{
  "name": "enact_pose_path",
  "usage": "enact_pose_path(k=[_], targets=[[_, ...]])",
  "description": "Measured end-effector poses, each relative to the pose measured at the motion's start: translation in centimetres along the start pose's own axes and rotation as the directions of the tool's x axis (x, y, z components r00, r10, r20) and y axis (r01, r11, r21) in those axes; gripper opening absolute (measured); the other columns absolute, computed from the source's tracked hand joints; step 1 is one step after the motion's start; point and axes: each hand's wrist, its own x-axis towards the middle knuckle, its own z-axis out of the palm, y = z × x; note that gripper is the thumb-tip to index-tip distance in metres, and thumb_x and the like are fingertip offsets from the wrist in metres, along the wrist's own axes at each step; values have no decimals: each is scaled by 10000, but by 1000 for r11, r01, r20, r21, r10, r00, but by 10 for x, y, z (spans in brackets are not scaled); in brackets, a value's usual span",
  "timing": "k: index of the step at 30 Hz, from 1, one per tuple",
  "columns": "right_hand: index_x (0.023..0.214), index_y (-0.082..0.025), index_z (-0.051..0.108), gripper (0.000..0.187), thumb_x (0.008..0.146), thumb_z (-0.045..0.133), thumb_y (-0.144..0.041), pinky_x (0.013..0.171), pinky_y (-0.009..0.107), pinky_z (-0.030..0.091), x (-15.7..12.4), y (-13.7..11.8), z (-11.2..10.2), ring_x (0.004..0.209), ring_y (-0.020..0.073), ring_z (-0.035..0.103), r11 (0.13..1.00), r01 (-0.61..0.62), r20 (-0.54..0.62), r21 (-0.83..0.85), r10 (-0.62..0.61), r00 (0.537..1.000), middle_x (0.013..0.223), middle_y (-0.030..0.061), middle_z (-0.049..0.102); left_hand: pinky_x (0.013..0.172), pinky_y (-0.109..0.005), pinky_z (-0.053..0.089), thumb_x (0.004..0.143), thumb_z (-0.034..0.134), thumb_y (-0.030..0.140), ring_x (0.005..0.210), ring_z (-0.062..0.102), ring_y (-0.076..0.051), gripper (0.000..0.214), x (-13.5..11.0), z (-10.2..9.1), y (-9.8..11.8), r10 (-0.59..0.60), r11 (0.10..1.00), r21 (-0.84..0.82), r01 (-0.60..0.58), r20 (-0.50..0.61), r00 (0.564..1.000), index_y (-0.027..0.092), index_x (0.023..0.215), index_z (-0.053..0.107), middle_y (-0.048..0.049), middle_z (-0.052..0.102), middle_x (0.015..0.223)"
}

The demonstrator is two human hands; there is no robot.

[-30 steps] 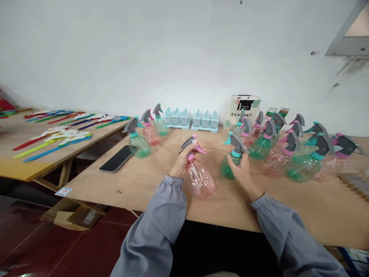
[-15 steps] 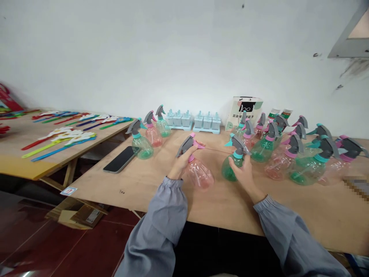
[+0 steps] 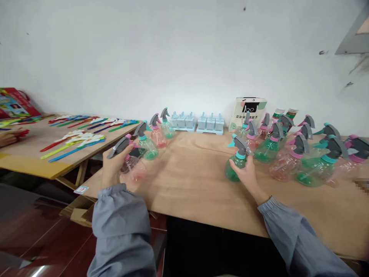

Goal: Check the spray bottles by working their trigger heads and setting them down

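Note:
My left hand (image 3: 113, 165) is closed around the neck of a pink spray bottle (image 3: 134, 171) with a grey and pink trigger head, at the left part of the table. Just behind it stands a green spray bottle (image 3: 150, 150), and beyond that a pink spray bottle (image 3: 158, 137) and another green one (image 3: 167, 129). My right hand (image 3: 246, 169) grips a green spray bottle (image 3: 232, 169) with a turquoise collar. To its right several pink and green spray bottles (image 3: 284, 167) stand close together. Whether the held bottles touch the table is hard to tell.
Two pale blue popsicle moulds (image 3: 210, 125) stand along the wall, beside a printed bag (image 3: 248, 113). On the left table (image 3: 31, 167) lie several flower-topped coloured sticks (image 3: 75, 144). Another person's hand (image 3: 8, 137) rests at its far left edge.
My left hand has carried the pink spray bottle left, over the spot where the phone lay in view. My right hand keeps its hold on the green one. The view has shifted slightly left.

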Motion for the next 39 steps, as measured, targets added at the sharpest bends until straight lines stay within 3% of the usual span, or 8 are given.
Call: enact_pose_path(k=[17, 22, 25, 28, 30, 32, 35, 39], targets=[[1132, -197, 550, 555, 712, 737, -508, 893, 518, 547, 0, 2, 0, 984, 317, 691, 1000, 15, -8, -9, -15, 1000, 1052, 129, 710, 639, -229, 503, 661, 831, 193, 615, 560, -87, 168, 30, 24, -15, 18, 980, -197, -41, -118, 993, 120, 773, 730, 77, 635, 612], [1159, -202, 551, 580, 714, 745, -519, 917, 532, 541, 0, 5, 1, 1026, 324, 680, 1000, 14, 14, 9, -14, 1000, 1100, 133, 703, 876, -304, 520, 655, 843, 203, 918, 629, -147, 523, 36, 16, -33, 140, 977, -126, -171, -224, 964, 112, 1122, 626, -4, 690, 1010], [1195, -201, 547, 595, 733, 741, -521, 945, 539, 532, -1, 5, 0, 1056, 323, 670, 1000, 24, 33, 20, -25, 999, 1134, 138, 694, 988, -363, 491, 780, 721, 361, 1241, 535, -201, 677, 26, 7, -29, 246, 927, -140, -349, -476, 844, 110, 1337, 429, -160, 503, 1426], [1264, -211, 532, 567, 808, 684, -512, 1042, 560, 481, -3, 3, 0, 1156, 318, 636, 997, 49, 55, 58, -52, 997, 1222, 147, 661, 1063, -440, 448, 833, 520, 681, 1224, 538, -232, 723, -8, 14, -6, 404, 781, -71, -620, -699, 590, 89, 1244, 473, -192, 519, 1322], [1361, -241, 478, 565, 878, 614, -500, 1133, 568, 407, -6, 1, 1, 1288, 305, 567, 989, 79, 89, 124, -90, 992, 1351, 146, 599, 1007, -449, 489, 843, 463, 740, 1126, 601, -232, 710, -45, 32, 15, 508, 701, -155, -696, -577, 640, 143, 1227, 490, -138, 575, 1226], [1458, -284, 390, 586, 932, 551, -488, 1199, 553, 336, -9, 0, 2, 1402, 276, 477, 972, 109, 148, 206, -141, 979, 1472, 125, 516, 995, -447, 501, 885, 520, 650, 1127, 619, -244, 556, -89, 59, 36, 645, 707, -273, -652, -130, 753, 186, 1190, 541, -114, 616, 1185], [1535, -294, 304, 639, 966, 503, -508, 1231, 518, 308, -18, -2, 5, 1466, 260, 409, 954, 115, 263, 277, -190, 946, 1555, 107, 446, 1092, -478, 448, 785, 725, 582, 1344, 513, -302, 773, -149, 105, 57, 580, 814, -336, -474, 519, 628, 237, 1409, 427, -152, 494, 1464], [1539, -251, 364, 660, 976, 445, -585, 1221, 485, 350, -30, -2, 11, 1436, 266, 462, 951, 92, 399, 297, -211, 892, 1534, 109, 499, 1212, -533, 300, 660, 847, 519, 1491, 326, -353, 1043, -191, 157, 71, 375, 926, -334, -176, 757, 535, 213, 1505, 316, -184, 378, 1563]])
